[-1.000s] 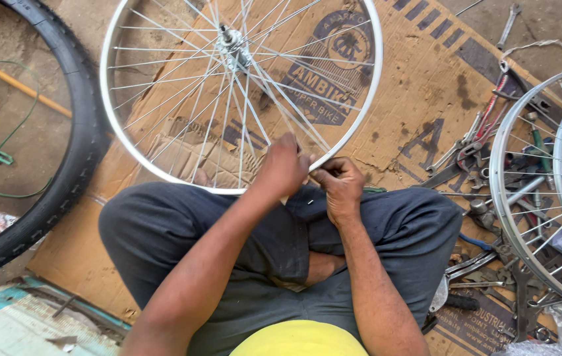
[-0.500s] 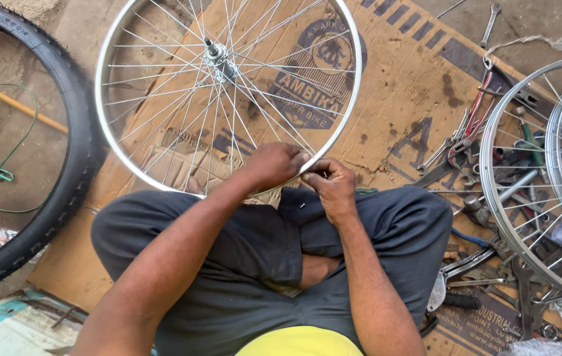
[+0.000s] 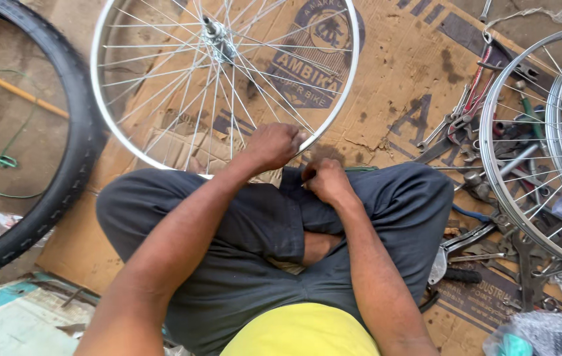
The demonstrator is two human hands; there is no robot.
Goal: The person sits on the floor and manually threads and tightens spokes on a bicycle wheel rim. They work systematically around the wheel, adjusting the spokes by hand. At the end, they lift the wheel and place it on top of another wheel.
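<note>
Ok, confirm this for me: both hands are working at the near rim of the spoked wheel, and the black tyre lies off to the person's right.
Not quite. In the head view the black tyre lies to the person's left, not right. The rest holds: the left hand and right hand are both at the near rim of the spoked wheel.

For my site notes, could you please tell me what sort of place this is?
Most likely a small bicycle repair spot, worked on the ground. A spoked wheel lies on flattened cardboard, a black tyre lies to one side, and hand tools lie scattered beside more wheels.
</note>
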